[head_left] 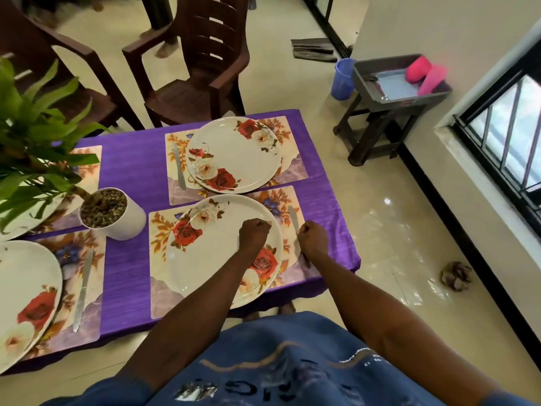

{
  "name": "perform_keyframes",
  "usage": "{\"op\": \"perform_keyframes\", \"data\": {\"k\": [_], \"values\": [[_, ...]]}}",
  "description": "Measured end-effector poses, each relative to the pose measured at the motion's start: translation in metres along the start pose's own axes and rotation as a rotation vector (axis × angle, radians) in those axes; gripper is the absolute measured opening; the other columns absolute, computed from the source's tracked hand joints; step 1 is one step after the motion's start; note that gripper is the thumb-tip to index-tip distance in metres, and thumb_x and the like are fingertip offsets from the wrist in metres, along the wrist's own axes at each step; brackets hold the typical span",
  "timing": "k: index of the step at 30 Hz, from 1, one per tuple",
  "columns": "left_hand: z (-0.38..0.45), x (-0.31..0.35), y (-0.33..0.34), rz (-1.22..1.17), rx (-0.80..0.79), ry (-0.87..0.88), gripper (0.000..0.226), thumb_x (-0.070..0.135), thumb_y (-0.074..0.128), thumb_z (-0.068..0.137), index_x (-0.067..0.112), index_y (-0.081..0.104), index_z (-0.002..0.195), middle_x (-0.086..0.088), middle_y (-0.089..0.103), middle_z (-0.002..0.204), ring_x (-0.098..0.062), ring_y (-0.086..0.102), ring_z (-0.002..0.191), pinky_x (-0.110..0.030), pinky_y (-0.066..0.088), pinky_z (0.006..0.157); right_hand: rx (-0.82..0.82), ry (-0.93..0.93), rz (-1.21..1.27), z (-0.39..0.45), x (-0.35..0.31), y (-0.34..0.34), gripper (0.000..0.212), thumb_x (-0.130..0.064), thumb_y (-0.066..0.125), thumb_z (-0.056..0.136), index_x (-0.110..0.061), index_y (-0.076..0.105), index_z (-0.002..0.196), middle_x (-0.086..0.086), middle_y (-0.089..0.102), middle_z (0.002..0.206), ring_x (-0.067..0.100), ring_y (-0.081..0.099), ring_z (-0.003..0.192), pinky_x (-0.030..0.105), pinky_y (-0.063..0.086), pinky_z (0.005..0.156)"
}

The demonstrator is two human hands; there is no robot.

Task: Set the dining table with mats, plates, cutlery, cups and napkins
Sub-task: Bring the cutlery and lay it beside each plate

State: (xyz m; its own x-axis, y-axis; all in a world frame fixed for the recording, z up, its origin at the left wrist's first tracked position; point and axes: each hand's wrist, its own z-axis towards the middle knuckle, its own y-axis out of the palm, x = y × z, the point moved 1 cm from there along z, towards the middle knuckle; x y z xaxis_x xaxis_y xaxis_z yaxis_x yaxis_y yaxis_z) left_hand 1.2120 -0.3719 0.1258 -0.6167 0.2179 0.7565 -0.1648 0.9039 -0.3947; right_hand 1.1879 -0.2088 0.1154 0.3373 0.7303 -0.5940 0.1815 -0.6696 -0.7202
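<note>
Knife [293,219] lies on the near mat [164,230], just right of the near plate [210,259], long axis running away from the person. Right hand [313,240] is on it, fingers curled, apparently gripping the handle; it is the nearer hand. Left hand [254,232] hovers over the plate rim, fisted; contents cannot be told. Count: four mats, four plates, three knives visible. Potted plant [112,213] stands centre.

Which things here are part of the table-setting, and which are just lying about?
Part of the job: mats, plates, knives, right hand on the near knife, left hand over the near plate.

Lying about: potted plant, chairs, blue bucket, floor rag.
</note>
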Motion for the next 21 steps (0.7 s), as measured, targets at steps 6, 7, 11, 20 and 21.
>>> {"op": "perform_keyframes", "data": {"k": [6,7,11,20,21], "values": [[-0.001,-0.003,-0.003,-0.016,0.001,0.023,0.024,0.027,0.06,0.093,0.007,0.073,0.094,-0.01,0.072,0.095,-0.026,0.065,0.09,-0.04,0.053,0.088,-0.028,0.024,0.083,0.0,-0.001,-0.001,0.008,-0.01,0.056,0.094,-0.012,0.064,0.093,-0.003,0.063,0.088,0.01,0.057,0.08,0.016,0.039,0.056],[0.0,-0.003,-0.003,-0.014,0.003,0.035,0.024,0.026,0.059,0.093,0.007,0.073,0.094,-0.009,0.072,0.095,-0.025,0.065,0.09,-0.041,0.053,0.089,-0.027,0.034,0.094,0.001,-0.001,-0.001,0.008,-0.012,0.056,0.094,-0.012,0.064,0.092,-0.002,0.065,0.089,0.011,0.059,0.081,0.017,0.041,0.057],[0.002,-0.001,0.0,-0.02,0.025,0.074,0.022,0.024,0.059,0.094,0.007,0.072,0.097,-0.009,0.072,0.097,-0.023,0.065,0.092,-0.039,0.053,0.09,-0.006,0.093,0.156,0.001,0.003,-0.005,0.013,-0.014,0.053,0.097,-0.012,0.064,0.089,0.002,0.067,0.087,0.016,0.064,0.08,0.023,0.047,0.06],[-0.009,0.042,0.049,0.007,0.142,0.152,0.022,0.022,0.056,0.098,0.005,0.07,0.103,-0.009,0.071,0.101,-0.022,0.066,0.093,-0.027,0.049,0.081,0.029,0.023,0.162,0.015,0.012,-0.027,0.019,-0.016,0.051,0.096,-0.007,0.065,0.087,0.002,0.065,0.08,0.015,0.061,0.069,0.022,0.044,0.054],[-0.009,0.048,0.057,0.022,0.132,0.183,0.021,0.021,0.056,0.098,0.005,0.069,0.097,-0.008,0.071,0.097,-0.021,0.065,0.088,-0.027,0.05,0.077,0.046,-0.02,0.119,0.019,0.009,-0.035,0.02,-0.017,0.049,0.096,-0.006,0.064,0.088,0.004,0.065,0.082,0.016,0.057,0.068,0.025,0.041,0.055]]}}
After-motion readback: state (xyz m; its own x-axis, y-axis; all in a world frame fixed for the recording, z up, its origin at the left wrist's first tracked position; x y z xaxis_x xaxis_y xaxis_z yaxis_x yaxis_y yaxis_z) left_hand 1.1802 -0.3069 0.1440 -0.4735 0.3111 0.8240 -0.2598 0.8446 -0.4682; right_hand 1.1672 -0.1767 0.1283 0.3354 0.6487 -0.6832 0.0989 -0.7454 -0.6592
